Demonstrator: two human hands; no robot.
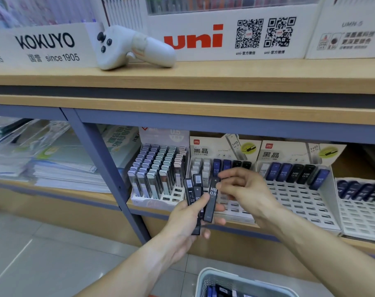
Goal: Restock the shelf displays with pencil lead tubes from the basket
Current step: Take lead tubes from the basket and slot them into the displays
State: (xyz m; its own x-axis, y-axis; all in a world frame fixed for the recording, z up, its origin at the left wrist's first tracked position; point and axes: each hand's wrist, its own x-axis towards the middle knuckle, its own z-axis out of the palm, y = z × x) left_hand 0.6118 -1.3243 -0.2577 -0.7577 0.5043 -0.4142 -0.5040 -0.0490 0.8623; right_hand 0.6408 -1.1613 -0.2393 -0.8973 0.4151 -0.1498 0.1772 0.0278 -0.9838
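My left hand (pixel 187 219) grips a fan of several black pencil lead tubes (pixel 192 194) in front of the lower shelf. My right hand (pixel 240 189) pinches the top of one black tube marked HB 0.5 (pixel 211 200) from that bunch. Behind the hands stands a white display tray (pixel 231 213) with blue, black and pale tubes in its back rows and open slots in front. A second white display (pixel 300 198) to the right holds a back row of blue and black tubes. The pale basket (pixel 205 275) with more tubes sits at the bottom edge.
A full display of grey and pastel tubes (pixel 158 172) stands left of the hands. A third slotted tray (pixel 362 206) is at far right. A blue shelf post (pixel 109 172) separates stacked plastic folders (pixel 42 155). A white handheld controller (pixel 130 47) lies on the upper shelf.
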